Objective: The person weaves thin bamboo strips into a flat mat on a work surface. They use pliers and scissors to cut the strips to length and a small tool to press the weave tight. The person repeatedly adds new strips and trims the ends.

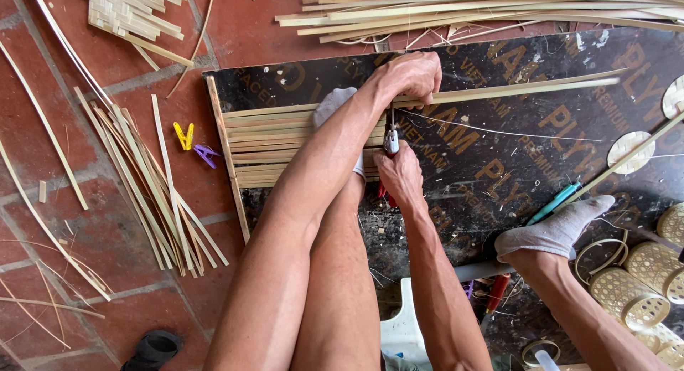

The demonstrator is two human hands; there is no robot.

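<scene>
Left hand clamps long bamboo strip, lying sideways. Right hand just below grips small tool, tip up toward strip.

Two bare hands close together, arms stretched forward past the knees.

The left hand reaches farthest, knuckles up, its fingers curled down and pressing flat. The right hand sits just behind it, closed in a fist-like grip, wrist straight. Both forearms run up from the bottom edge, the left one crossing over a bare leg.
</scene>
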